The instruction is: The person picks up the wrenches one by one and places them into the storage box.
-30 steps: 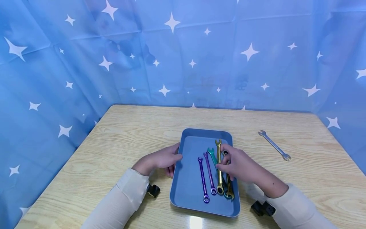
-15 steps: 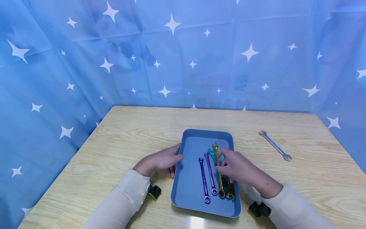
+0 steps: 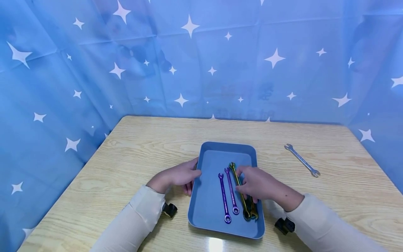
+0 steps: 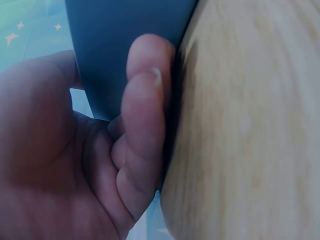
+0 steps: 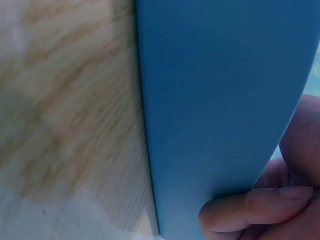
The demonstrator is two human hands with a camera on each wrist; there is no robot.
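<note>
A blue-grey tray [image 3: 211, 217] rests on the wooden table. My left hand [image 3: 177, 174] grips its left rim, thumb over the edge; in the left wrist view the curled fingers [image 4: 142, 115] lie along the outer wall. Inside, my right hand [image 3: 256, 183] pinches a gold combination wrench [image 3: 235, 172] near its middle. Beneath it lie a green wrench, mostly covered, and another gold wrench [image 3: 253, 211], partly hidden by the hand. To their left are a dark purple wrench [image 3: 224, 196] and a lighter purple wrench [image 3: 232, 192]. In the right wrist view, curled fingers [image 5: 255, 207] touch the tray's outer wall.
A silver open-ended wrench [image 3: 302, 160] lies on the table [image 3: 141, 140], right of the tray. Behind the table hangs a blue curtain [image 3: 226, 84] with white stars. Small black devices are strapped under both wrists.
The gold wrench in my right hand has turned, its upper end swinging left and its lower end right, and now lies over the green one. My left hand and the tray stay put.
</note>
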